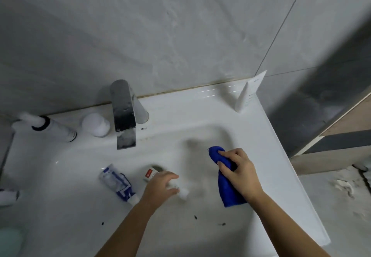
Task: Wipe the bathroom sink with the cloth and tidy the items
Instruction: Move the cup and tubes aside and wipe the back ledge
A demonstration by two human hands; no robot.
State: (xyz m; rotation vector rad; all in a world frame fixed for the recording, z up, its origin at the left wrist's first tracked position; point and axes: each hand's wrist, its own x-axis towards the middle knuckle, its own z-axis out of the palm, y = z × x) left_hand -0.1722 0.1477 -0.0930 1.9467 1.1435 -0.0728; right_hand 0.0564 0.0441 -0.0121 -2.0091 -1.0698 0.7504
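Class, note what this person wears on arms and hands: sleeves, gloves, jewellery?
No sleeves show: the left forearm and right forearm are bare to the frame's edge. The left hand and right hand wear no gloves; no rings, watch or bands are visible.

- Grey tiled wall (160, 35) ahead of me, one dark grout line (282, 25) slanting up.
- Chrome tap (122, 108) upright below it.
- Rough floor (331, 196) at my right, beyond a wooden frame (321, 158).

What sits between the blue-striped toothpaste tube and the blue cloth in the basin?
Head view: the left hand, holding a small white item, and a red-and-white pack by the drain. From the hand to the blue cloth, bare basin.
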